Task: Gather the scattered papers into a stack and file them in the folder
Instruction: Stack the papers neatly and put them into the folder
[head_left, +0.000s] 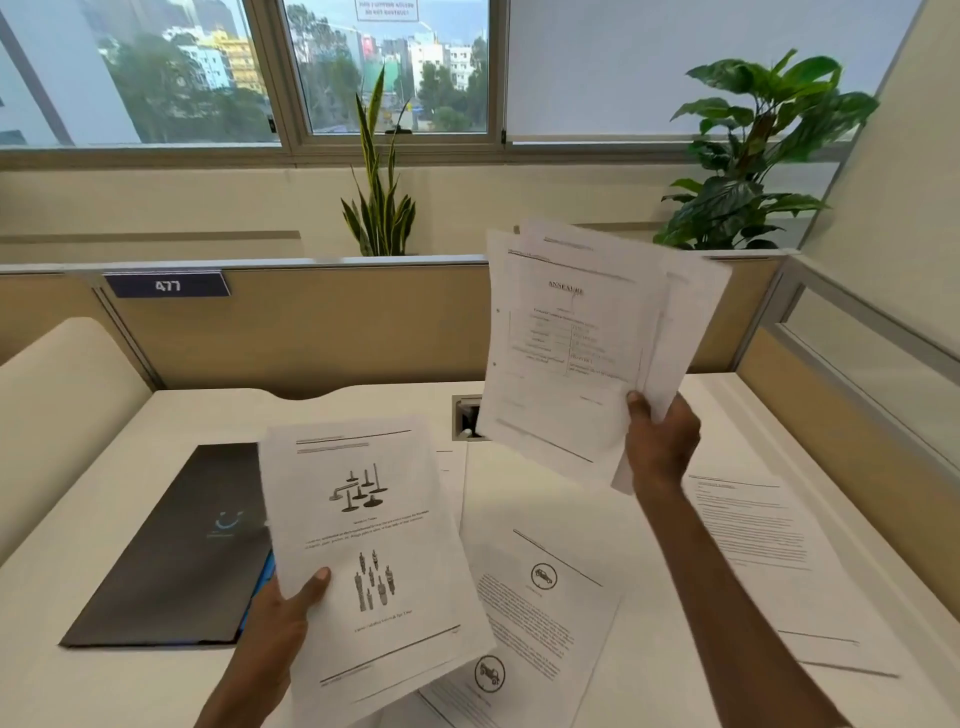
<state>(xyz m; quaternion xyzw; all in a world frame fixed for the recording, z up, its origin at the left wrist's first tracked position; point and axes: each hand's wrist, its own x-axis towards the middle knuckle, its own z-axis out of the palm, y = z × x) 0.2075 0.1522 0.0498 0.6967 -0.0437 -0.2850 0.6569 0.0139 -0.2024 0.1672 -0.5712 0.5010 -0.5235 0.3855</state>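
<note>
Gathering is the step in hand, judged from how things lie: the desk (130, 457) bears loose sheets at centre and right, and the dark folder (171, 545) lies closed at the left, near the front edge. A partition (332, 322) walls the desk at the back and right, so open room for moving is mainly above the surface and toward the person. The right hand (662, 441) holds a fanned bunch (571, 338) of sheets high over the desk, thumb clamped on its lower edge; the other fingers are hidden behind the paper. The left hand (283, 618) pinches a single page (363, 545) with drawings at its lower left corner, thumb on top, lifted and overlapping the folder's right edge. Two car-symbol pages (540, 597) and a text page (753, 545) are not yet collected. The next move probably calls for sliding the single page onto the bunch, then squaring edges, since the fan is uneven.
</note>
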